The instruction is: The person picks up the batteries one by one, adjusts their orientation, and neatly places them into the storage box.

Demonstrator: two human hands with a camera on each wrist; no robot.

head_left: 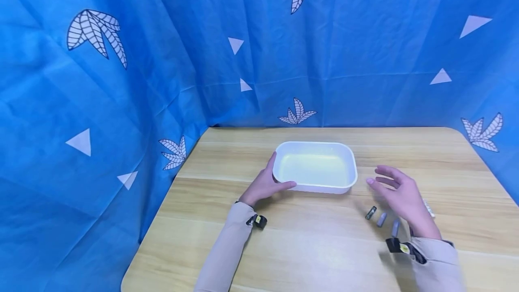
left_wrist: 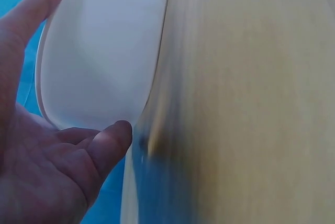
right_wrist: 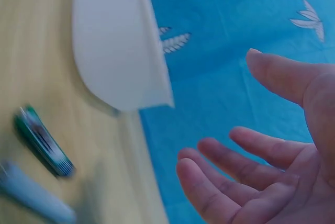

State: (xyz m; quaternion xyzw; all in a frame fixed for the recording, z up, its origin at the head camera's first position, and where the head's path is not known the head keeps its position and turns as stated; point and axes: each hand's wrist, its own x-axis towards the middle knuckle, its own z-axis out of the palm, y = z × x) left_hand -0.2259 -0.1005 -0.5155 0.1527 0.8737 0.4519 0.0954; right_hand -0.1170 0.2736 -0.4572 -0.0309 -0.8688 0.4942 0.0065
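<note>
A white rectangular plastic container (head_left: 320, 188) sits on the wooden table. My left hand (head_left: 265, 186) grips its left end, thumb at the near rim and fingers around the far side; in the left wrist view the hand (left_wrist: 57, 156) spans the rounded end. To the right of the container my right hand (head_left: 399, 193) hovers over the table, fingers loosely bent and holding nothing. Below it lie a small dark green stick-like piece (right_wrist: 44, 143) and a pale blue-grey one (right_wrist: 36, 195). Another blue-grey piece (head_left: 395, 228) lies near the right wrist.
A white object (head_left: 428, 208) is partly hidden behind the right hand. The wooden table (head_left: 308, 247) reaches back to a blue curtain (head_left: 259, 48) with leaf and triangle prints, which also hangs along the left side.
</note>
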